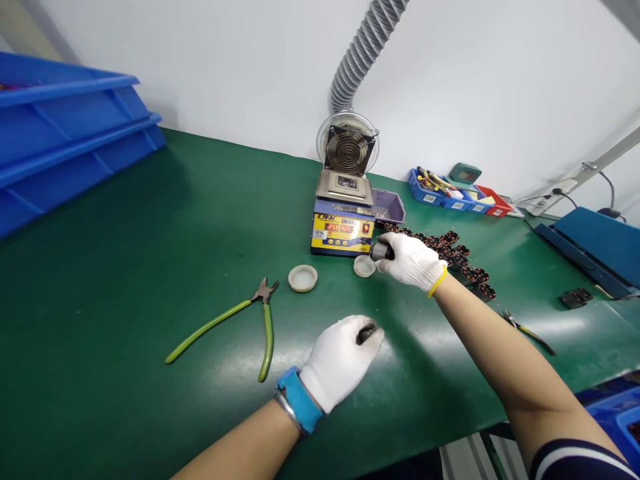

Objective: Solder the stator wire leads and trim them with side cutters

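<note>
Green desk (215, 220), white wall (240, 73) behind; grey duct (367, 50) above yellow-fronted machine (343, 230). Right hand (410, 259), gloved, pinches dark cylindrical part (381, 251) at machine's near right corner. Left hand (344, 360) curled round small dark object (367, 332) near desk's middle.

left hand (343, 363): gloved, fingers curled toward thumb, nearer the body | right hand (411, 259): gloved, farther out, fingers pinched | forearms bare, angled inward toward each other

A grey-and-black cylindrical part (381, 251) is tilted sideways near a small round white dish (365, 267).
</note>
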{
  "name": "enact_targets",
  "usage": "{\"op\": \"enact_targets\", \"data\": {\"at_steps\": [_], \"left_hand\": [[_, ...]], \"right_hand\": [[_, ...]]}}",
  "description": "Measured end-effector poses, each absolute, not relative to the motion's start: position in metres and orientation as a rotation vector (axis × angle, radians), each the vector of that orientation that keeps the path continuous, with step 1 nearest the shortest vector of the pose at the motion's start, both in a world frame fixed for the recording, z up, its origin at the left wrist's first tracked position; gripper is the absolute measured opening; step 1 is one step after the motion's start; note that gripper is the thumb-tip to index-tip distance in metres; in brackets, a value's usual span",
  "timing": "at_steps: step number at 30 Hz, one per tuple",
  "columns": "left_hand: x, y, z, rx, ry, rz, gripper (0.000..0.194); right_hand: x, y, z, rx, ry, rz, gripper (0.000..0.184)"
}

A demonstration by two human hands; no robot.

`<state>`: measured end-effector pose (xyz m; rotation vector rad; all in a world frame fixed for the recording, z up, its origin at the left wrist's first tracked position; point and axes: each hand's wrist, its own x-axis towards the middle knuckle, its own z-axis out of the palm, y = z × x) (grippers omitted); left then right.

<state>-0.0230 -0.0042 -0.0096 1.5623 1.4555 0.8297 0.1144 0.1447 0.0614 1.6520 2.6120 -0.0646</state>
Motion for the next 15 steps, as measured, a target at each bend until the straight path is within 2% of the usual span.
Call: {"op": "enact_targets", "data": {"at_steps": [2, 5, 7, 15], "left_hand": [[-0.023, -0.005, -0.008, 1.572, 1.459, 0.813, 0.024], [-0.024, -0.005, -0.008, 1.580, 1.458, 0.798, 0.024], [-0.023, -0.005, -0.007, 1.577, 1.461, 0.794, 0.024], [-0.022, -0.004, -0.008, 1.603, 1.479, 0.759, 0.024]], "right_hand": [[0.113, 0.138, 0.066, 1.635, 2.611, 0.175, 0.049], [0.106, 0.131, 0.068, 1.535, 2.511, 0.363, 0.032], [0.100, 0.129, 0.065, 1.490, 2.470, 0.370, 0.027], [0.099, 0.136, 0.066, 1.413, 2.520, 0.369, 0.029]]}}
